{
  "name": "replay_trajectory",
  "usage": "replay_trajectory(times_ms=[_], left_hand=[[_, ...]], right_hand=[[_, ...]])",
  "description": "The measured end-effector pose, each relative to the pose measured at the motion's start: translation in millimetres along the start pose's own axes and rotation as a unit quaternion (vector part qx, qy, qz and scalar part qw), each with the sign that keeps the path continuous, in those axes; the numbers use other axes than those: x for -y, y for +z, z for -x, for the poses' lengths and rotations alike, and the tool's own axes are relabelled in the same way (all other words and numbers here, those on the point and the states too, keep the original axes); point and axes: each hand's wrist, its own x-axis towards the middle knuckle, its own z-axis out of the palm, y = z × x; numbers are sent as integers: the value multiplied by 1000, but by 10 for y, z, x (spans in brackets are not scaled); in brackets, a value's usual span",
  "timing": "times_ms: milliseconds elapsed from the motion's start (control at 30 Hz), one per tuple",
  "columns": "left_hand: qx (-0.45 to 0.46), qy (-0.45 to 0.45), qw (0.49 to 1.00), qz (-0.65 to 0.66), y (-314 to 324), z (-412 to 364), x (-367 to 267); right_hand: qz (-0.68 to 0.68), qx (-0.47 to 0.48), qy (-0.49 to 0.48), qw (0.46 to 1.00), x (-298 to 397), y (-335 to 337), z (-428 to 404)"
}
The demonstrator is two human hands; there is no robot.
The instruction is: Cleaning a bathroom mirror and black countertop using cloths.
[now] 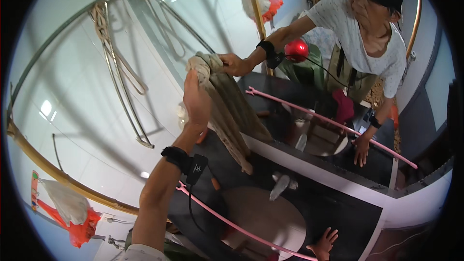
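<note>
My left hand is raised to the wall mirror and grips a bunched beige-grey cloth. The cloth's top is pressed against the glass, and its long end hangs down towards the black countertop. Low in the view, my right hand is spread on the countertop to the right of the washbasin, holding nothing. A pink forked pole lies across the basin, its forked end near my left forearm. Behind the basin stands a metal faucet.
The mirror reflects a person in a cap, both arms and the pole. Straps and metal rods hang on the tiled wall at left. A bamboo pole runs below them, near red and white plastic bags. An orange-handled tool lies beside the basin.
</note>
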Motion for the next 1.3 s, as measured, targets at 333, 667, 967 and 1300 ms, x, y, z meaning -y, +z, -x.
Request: replay_trajectory(times_ms=[333,667,967,1300], left_hand=[[101,-127,985,58,281,1322,-50],[259,-260,919,140,73,1780,-122],[111,-167,973,118,-746,-196,-365],[-125,51,991,-1,-863,-2799,-999]], right_hand=[[-11,15,-24,1000,-3,-64,32],[19,11,3,1000,50,-57,36],[-18,-40,-70,997,-129,-63,163],[4,-30,-52,998,-100,-80,118]])
